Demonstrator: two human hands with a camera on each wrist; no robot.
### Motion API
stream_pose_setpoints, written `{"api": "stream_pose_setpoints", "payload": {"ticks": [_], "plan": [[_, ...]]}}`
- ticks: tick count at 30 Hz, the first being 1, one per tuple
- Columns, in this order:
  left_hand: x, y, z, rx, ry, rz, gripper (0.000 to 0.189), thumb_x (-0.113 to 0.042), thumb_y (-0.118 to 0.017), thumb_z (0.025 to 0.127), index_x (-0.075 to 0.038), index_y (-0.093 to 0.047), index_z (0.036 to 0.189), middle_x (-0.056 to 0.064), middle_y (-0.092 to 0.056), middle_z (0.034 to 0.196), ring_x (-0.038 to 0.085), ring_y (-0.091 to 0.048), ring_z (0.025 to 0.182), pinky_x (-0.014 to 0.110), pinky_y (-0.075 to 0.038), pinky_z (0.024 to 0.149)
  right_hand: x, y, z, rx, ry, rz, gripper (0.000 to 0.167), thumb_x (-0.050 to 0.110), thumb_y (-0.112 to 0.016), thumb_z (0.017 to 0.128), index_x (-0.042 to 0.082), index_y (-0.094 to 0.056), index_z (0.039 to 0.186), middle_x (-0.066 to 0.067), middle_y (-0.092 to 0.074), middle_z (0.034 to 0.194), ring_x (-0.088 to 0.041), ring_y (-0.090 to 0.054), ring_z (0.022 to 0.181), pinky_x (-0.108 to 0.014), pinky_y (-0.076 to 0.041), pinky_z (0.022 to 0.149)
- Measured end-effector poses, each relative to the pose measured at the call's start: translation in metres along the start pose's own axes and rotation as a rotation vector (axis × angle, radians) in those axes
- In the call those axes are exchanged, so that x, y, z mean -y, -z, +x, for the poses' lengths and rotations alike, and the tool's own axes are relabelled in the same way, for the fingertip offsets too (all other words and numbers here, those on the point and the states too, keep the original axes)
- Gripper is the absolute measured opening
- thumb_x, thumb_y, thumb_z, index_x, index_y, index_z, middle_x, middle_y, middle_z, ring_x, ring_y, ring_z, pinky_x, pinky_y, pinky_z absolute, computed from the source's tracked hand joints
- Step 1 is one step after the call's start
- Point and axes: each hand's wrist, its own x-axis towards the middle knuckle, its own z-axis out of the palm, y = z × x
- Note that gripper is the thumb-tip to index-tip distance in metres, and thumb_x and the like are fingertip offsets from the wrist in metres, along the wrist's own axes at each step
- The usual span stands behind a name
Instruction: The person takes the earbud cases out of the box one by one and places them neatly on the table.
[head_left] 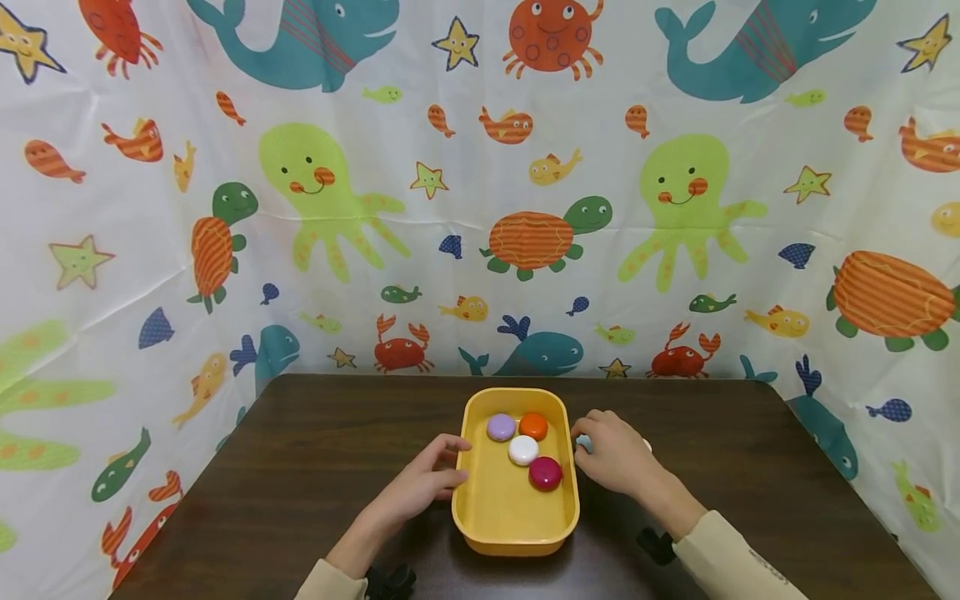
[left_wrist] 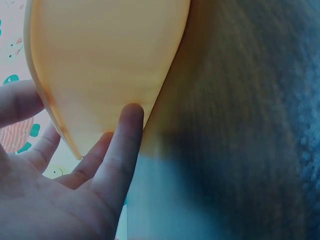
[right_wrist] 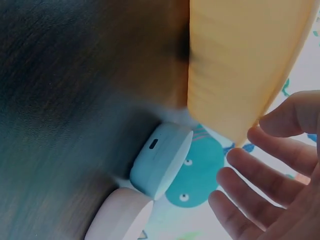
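Note:
A yellow plastic tray (head_left: 510, 517) stands on the table, holding a lilac puck (head_left: 501, 427), an orange puck (head_left: 533, 427), a white puck (head_left: 523, 451) and a magenta puck (head_left: 545, 473). My left hand (head_left: 420, 482) rests its fingertips against the tray's left side and rim, fingers only slightly bent. Right of the tray, my right hand (head_left: 617, 454) hovers palm down with loosely bent fingers. Under it is a light blue rounded puck (right_wrist: 161, 160) with a small dark slot in its side. Beside that sits a pale pinkish puck (right_wrist: 120, 215), mostly hidden behind the hand in the head view.
The dark wooden table (head_left: 360, 425) extends to both sides of the tray. Behind it hangs a white curtain (head_left: 450, 333) printed with sea animals. Dark straps (head_left: 656, 546) show at the wrists, next to beige sleeves (head_left: 731, 558).

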Motion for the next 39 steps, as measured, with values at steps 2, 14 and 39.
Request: {"api": "stream_pose_setpoints", "payload": {"ticks": [2, 14, 39], "plan": [[-0.001, 0.000, 0.000, -0.005, -0.006, -0.002, 0.042, -0.015, -0.061, 0.101, -0.005, -0.045, 0.138, 0.022, -0.048, 0.130, 0.030, -0.058, 0.109, 0.046, -0.056, 0.091, 0.002, 0.001, 0.001, -0.011, 0.002, -0.005, 0.013, 0.015, -0.073, 0.086, 0.012, -0.075, 0.099, -0.007, -0.068, 0.101, -0.023, -0.058, 0.092, -0.042, -0.056, 0.086], [0.001, 0.001, 0.001, 0.005, -0.007, -0.017, 0.041, -0.015, -0.060, 0.101, -0.005, -0.045, 0.139, 0.022, -0.048, 0.131, 0.030, -0.059, 0.110, 0.046, -0.056, 0.091, 0.016, 0.003, 0.003, -0.034, 0.039, 0.028, 0.016, 0.013, -0.075, 0.086, 0.008, -0.075, 0.101, -0.001, -0.064, 0.096, -0.020, -0.054, 0.088, -0.038, -0.054, 0.082], [0.002, 0.001, 0.000, 0.002, 0.004, 0.011, 0.042, -0.017, -0.060, 0.101, -0.007, -0.045, 0.138, 0.021, -0.049, 0.133, 0.027, -0.058, 0.109, 0.046, -0.056, 0.093, 0.035, -0.006, 0.010, 0.050, 0.150, 0.001, 0.018, 0.019, -0.077, 0.086, 0.014, -0.075, 0.103, 0.003, -0.063, 0.095, -0.017, -0.051, 0.091, -0.036, -0.054, 0.081]]}}
